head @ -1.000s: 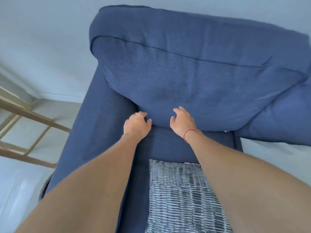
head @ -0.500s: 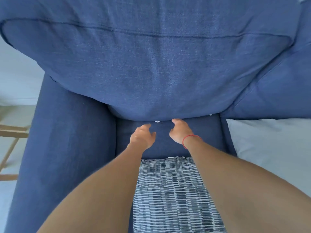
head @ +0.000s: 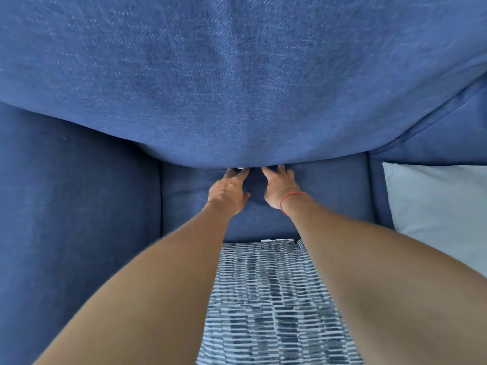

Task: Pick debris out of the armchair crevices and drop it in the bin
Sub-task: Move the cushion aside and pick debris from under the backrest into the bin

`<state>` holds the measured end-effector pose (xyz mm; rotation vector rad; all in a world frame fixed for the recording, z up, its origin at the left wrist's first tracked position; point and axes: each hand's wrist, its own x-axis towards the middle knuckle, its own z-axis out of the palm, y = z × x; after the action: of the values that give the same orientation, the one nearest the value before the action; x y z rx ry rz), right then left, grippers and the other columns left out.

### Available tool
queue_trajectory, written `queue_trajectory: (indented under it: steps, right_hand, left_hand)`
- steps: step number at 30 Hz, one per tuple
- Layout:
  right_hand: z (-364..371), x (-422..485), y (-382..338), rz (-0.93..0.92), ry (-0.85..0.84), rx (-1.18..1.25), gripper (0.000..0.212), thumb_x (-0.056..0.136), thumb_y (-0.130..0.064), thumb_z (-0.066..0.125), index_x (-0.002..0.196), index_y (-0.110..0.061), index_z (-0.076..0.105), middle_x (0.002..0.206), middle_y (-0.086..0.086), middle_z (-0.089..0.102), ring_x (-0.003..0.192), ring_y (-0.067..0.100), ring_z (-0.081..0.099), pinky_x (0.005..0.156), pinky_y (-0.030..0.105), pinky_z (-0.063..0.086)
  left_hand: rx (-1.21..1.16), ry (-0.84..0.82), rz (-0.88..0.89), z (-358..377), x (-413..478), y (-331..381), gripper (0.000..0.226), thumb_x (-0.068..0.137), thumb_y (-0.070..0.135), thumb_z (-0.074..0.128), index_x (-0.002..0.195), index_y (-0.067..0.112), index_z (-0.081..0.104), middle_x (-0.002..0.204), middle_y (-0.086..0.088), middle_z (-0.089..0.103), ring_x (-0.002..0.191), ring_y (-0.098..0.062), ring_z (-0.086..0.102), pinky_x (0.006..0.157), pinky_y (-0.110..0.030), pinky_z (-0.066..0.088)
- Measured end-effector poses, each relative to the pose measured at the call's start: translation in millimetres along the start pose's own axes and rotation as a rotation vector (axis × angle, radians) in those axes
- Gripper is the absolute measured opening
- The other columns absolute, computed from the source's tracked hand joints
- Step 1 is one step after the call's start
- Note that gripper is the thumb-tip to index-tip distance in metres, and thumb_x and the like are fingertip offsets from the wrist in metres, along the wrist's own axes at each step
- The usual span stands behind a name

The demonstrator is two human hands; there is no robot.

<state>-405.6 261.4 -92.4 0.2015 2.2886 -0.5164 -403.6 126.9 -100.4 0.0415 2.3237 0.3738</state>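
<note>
Within the last second both arms had pushed forward until the left hand [head: 228,192] and right hand [head: 279,186], grips spread wide and empty, reached the crevice under the back cushion [head: 237,88], where a small white scrap [head: 241,168] now lay within reach.

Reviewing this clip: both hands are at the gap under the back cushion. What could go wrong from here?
1. The white scrap at the left hand fingers sits right at the crevice edge; a poke could push it deeper under the back cushion.
2. The right hand fingers are partly hidden under the cushion, so anything there is found by feel and may be missed.
3. No bin is in view, so carried debris may drop on the patterned pillow.
</note>
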Motion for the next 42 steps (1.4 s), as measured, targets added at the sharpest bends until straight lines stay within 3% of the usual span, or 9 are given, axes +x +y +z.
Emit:
queue_trajectory:
  steps: [7, 19, 26, 29, 32, 35, 38, 40, 42]
  right_hand:
    - [-8, 18, -1, 0.035, -0.063, -0.082, 0.084, 0.085, 0.008, 0.05, 0.152, -0.028, 0.016, 0.159, 0.004, 0.011, 0.143, 0.034, 0.012, 0.108, 0.042, 0.042]
    - [-9, 28, -8, 0.107, -0.113, -0.188, 0.073, 0.084, 0.005, 0.055, 0.148, -0.014, 0.024, 0.154, 0.008, 0.025, 0.142, 0.037, 0.019, 0.103, 0.043, 0.048]
    - [-6, -10, -5, 0.015, 0.075, -0.116, 0.059, 0.087, 0.003, 0.053, 0.141, -0.011, 0.035, 0.142, 0.007, 0.042, 0.129, 0.033, 0.038, 0.094, 0.04, 0.048]
    - [-9, -33, -8, -0.048, 0.216, -0.009, 0.042, 0.089, 0.0, 0.049, 0.129, -0.009, 0.051, 0.13, 0.011, 0.057, 0.121, 0.032, 0.051, 0.094, 0.039, 0.048]
    - [-28, -56, -26, -0.086, 0.315, 0.05, 0.025, 0.094, -0.008, 0.047, 0.114, -0.007, 0.062, 0.119, 0.015, 0.063, 0.111, 0.035, 0.058, 0.087, 0.038, 0.049]
    - [-53, -75, -51, -0.133, 0.395, 0.077, 0.022, 0.095, -0.01, 0.045, 0.107, -0.008, 0.064, 0.112, 0.015, 0.066, 0.103, 0.036, 0.061, 0.081, 0.037, 0.048]
    - [-69, -98, -80, -0.181, 0.46, 0.108, 0.023, 0.098, -0.015, 0.043, 0.11, -0.011, 0.061, 0.111, 0.014, 0.068, 0.102, 0.036, 0.062, 0.08, 0.038, 0.049]
    - [-72, -114, -100, -0.214, 0.48, 0.128, 0.026, 0.099, -0.017, 0.041, 0.118, -0.011, 0.058, 0.112, 0.013, 0.068, 0.104, 0.036, 0.062, 0.081, 0.039, 0.049]
    - [-70, -127, -120, -0.241, 0.477, 0.131, 0.025, 0.099, -0.017, 0.041, 0.113, -0.008, 0.06, 0.107, 0.014, 0.069, 0.099, 0.037, 0.063, 0.075, 0.037, 0.049]
  left_hand:
    - [0.126, -0.058, 0.024, -7, 14, 3, 0.077, 0.091, 0.036, 0.06, 0.153, 0.032, 0.014, 0.156, -0.004, 0.029, 0.134, -0.03, 0.044, 0.108, -0.041, 0.042]
    - [0.203, -0.046, 0.018, -10, 18, 4, 0.073, 0.089, 0.042, 0.063, 0.149, 0.024, 0.025, 0.142, -0.006, 0.048, 0.13, -0.026, 0.049, 0.108, -0.036, 0.039]
    - [0.031, 0.124, 0.015, -10, -14, 6, 0.053, 0.094, 0.031, 0.055, 0.144, 0.024, 0.037, 0.132, -0.002, 0.06, 0.117, -0.029, 0.059, 0.093, -0.037, 0.048]
    - [-0.114, 0.243, -0.011, -17, -39, 6, 0.026, 0.098, 0.024, 0.047, 0.117, 0.015, 0.061, 0.109, -0.012, 0.07, 0.093, -0.034, 0.063, 0.076, -0.034, 0.048]
    - [-0.223, 0.317, -0.041, -35, -65, 7, 0.026, 0.098, 0.023, 0.046, 0.1, 0.006, 0.066, 0.097, -0.017, 0.07, 0.086, -0.037, 0.063, 0.073, -0.036, 0.051]
    - [-0.287, 0.4, -0.018, -60, -88, 10, 0.023, 0.098, 0.018, 0.044, 0.103, 0.005, 0.061, 0.095, -0.018, 0.068, 0.082, -0.038, 0.062, 0.07, -0.036, 0.049]
    - [-0.323, 0.464, -0.005, -88, -120, 9, 0.026, 0.099, 0.017, 0.039, 0.122, 0.011, 0.049, 0.091, -0.016, 0.063, 0.073, -0.033, 0.056, 0.065, -0.035, 0.045]
    - [-0.327, 0.505, -0.009, -103, -138, 2, 0.035, 0.101, 0.019, 0.037, 0.135, 0.014, 0.039, 0.098, -0.017, 0.063, 0.081, -0.035, 0.06, 0.071, -0.039, 0.049]
    - [-0.37, 0.541, -0.043, -114, -152, -12, 0.033, 0.101, 0.021, 0.038, 0.132, 0.012, 0.044, 0.102, -0.017, 0.065, 0.087, -0.036, 0.062, 0.074, -0.042, 0.051]
